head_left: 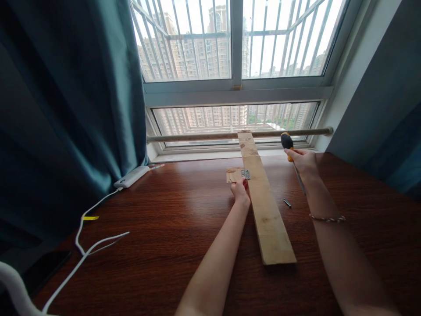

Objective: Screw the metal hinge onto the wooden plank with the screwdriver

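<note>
Right hand (305, 163) grip wrapped round screwdriver (287, 141); left hand (241, 192) by hinge (245, 174) on plank (270, 215), can't tell its grip.

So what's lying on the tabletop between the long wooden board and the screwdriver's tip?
In the head view, a small metal rod lies on the tabletop between the long wooden board and the screwdriver; too small to identify further.

hinge (245, 174) detail too sm.; curtain (101, 66) cut off @ top
</note>
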Available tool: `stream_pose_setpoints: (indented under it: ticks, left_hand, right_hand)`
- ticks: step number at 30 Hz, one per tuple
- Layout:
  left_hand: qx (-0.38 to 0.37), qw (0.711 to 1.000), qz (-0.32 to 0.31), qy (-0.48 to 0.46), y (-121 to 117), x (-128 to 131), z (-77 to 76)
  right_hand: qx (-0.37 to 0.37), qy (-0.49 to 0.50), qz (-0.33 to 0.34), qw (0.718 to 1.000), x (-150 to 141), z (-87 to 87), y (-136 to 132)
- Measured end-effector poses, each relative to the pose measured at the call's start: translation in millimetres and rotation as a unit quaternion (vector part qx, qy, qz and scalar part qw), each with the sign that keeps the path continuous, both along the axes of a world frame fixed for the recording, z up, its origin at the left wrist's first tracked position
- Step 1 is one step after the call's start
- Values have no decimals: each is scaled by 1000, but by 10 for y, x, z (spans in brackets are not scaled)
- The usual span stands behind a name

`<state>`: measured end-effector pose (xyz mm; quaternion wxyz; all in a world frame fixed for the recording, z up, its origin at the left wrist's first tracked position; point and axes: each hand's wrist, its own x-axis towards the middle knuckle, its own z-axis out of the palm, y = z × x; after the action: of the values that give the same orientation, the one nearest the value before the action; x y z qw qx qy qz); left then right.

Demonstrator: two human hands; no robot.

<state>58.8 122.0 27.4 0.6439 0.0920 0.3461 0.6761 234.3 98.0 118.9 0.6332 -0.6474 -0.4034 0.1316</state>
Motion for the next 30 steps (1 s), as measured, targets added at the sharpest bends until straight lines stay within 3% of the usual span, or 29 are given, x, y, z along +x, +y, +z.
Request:
stream_pose_setpoints:
  ticks: [2,5,9,12,16,30]
  left_hand:
    - [1,1000,2,3,10,4,-11]
    - [3,1000,-1,3,25,8,-24]
    - [1,1000,-2,-3,27,4,-20]
    - [8,1000,1,-6,9,0,2]
    - [3,1000,0,-1,-17,-5,33]
    - [3,1000,1,-1,-7,-5,18]
  right_hand:
    - [-134,-107,-9,985,196,-152,59]
    - [-317,-225,-23,921,359,-422,147]
    - [-429,-257,-50,864,403,-750,244]
    - [-457,-254,-59,850,426,-904,278]
    - [-471,-246,-64,845,466,-983,283]
    - [-487,-254,-46,834,469,-921,254]
